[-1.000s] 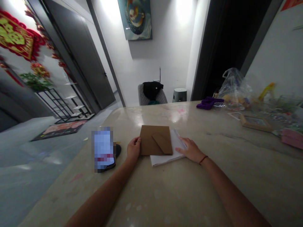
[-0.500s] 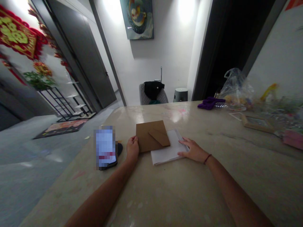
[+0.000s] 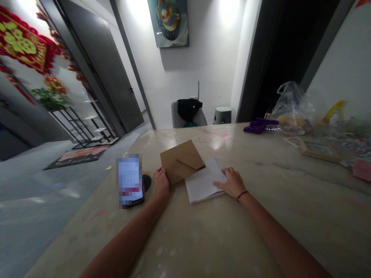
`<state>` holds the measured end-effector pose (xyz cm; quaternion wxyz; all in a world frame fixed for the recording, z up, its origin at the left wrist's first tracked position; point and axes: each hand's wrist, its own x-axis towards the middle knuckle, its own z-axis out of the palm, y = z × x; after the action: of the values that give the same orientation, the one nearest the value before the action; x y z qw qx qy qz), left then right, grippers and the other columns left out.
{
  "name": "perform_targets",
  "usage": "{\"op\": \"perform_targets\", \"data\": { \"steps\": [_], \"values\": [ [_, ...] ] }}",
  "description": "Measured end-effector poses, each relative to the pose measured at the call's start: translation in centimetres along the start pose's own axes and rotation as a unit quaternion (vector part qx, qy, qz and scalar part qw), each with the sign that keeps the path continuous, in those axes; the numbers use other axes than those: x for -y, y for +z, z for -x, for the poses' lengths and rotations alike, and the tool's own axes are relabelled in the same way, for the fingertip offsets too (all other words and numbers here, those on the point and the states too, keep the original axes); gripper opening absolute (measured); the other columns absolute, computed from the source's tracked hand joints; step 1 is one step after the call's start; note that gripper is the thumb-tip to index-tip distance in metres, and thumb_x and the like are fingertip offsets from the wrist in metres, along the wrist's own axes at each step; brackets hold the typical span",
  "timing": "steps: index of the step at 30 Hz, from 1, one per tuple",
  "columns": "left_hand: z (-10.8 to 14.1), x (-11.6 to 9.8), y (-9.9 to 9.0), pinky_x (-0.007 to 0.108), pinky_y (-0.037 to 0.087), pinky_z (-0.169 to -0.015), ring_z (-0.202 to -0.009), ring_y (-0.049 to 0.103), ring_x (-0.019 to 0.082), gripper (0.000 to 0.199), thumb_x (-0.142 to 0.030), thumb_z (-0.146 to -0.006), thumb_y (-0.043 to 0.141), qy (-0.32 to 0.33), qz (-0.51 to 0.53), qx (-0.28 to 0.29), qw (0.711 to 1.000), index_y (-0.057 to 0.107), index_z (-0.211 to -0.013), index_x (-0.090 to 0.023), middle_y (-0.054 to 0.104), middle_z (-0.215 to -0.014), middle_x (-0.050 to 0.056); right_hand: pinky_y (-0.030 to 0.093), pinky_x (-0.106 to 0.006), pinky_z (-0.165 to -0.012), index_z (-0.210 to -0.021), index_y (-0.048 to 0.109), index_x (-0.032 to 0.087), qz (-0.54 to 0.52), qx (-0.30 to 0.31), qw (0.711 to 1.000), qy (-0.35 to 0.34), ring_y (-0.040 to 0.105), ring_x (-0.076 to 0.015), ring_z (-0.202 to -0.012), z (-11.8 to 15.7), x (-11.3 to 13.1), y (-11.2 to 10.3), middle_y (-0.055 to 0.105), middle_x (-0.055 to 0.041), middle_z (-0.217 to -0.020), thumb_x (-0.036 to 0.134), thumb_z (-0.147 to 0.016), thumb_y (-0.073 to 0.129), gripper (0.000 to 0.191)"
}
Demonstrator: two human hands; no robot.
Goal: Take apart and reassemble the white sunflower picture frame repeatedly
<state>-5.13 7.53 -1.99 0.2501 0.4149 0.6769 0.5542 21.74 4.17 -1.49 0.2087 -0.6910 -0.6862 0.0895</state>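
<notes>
A brown kraft envelope (image 3: 176,164) with a pointed flap is pinched at its left edge by my left hand (image 3: 161,183). It sits tilted, its lower right part overlapping a stack of white paper (image 3: 203,183) on the table. Resting on the right side of that stack is my right hand (image 3: 232,182), thumb and fingers spread apart. Whether the white stack is loose sheets or folded cards, I cannot tell.
A lit phone (image 3: 130,181) stands left of my left hand, with a dark round object (image 3: 147,182) behind it. Along the table's right side are a purple cloth item (image 3: 259,125), a clear plastic bag (image 3: 294,110), a wooden frame (image 3: 319,150) and a pink object (image 3: 361,170).
My left hand has turned the envelope counterclockwise and shifted it slightly left. My right hand has slid a little left over the white stack.
</notes>
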Motion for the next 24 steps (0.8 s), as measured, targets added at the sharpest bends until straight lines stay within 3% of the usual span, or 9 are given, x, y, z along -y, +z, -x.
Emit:
{"op": "perform_targets", "data": {
  "steps": [12, 18, 24],
  "values": [
    [0.7, -1.0, 0.1, 0.031, 0.046, -0.078, -0.088, 0.06, 0.019, 0.02, -0.029, -0.078, 0.042, -0.031, 0.06, -0.026, 0.997, 0.053, -0.09, -0.018, 0.063, -0.092, 0.007, 0.038, -0.035, -0.086, -0.113, 0.055, 0.017, 0.021, 0.024, 0.999, 0.015, 0.05, -0.0265, -0.103, 0.0, 0.4, -0.3, 0.054, -0.0117, -0.116, 0.042, -0.066, 0.064, 0.055],
    [0.7, -0.8, 0.5, 0.029, 0.047, -0.075, -0.084, 0.06, 0.018, 0.015, -0.027, -0.078, 0.044, -0.031, 0.094, -0.033, 0.995, 0.052, -0.088, -0.019, 0.062, -0.087, 0.005, 0.038, -0.033, -0.087, -0.098, 0.065, 0.019, 0.05, 0.013, 0.999, 0.004, 0.05, -0.024, -0.106, -4.1, 1.0, -1.5, 0.052, -0.0078, -0.124, 0.039, -0.078, 0.051, 0.032],
    [1.0, -1.0, 0.5, 0.029, 0.047, -0.072, -0.08, 0.06, 0.017, 0.01, -0.024, -0.078, 0.046, -0.032, 0.111, -0.037, 0.993, 0.052, -0.084, -0.02, 0.062, -0.081, 0.002, 0.042, -0.035, -0.079, -0.084, 0.07, 0.019, 0.082, 0.013, 0.996, 0.02, 0.056, -0.025, -0.096, -7.7, 2.7, -1.4, 0.065, -0.0104, -0.1, 0.043, -0.078, 0.051, 0.031]
  ]
}}
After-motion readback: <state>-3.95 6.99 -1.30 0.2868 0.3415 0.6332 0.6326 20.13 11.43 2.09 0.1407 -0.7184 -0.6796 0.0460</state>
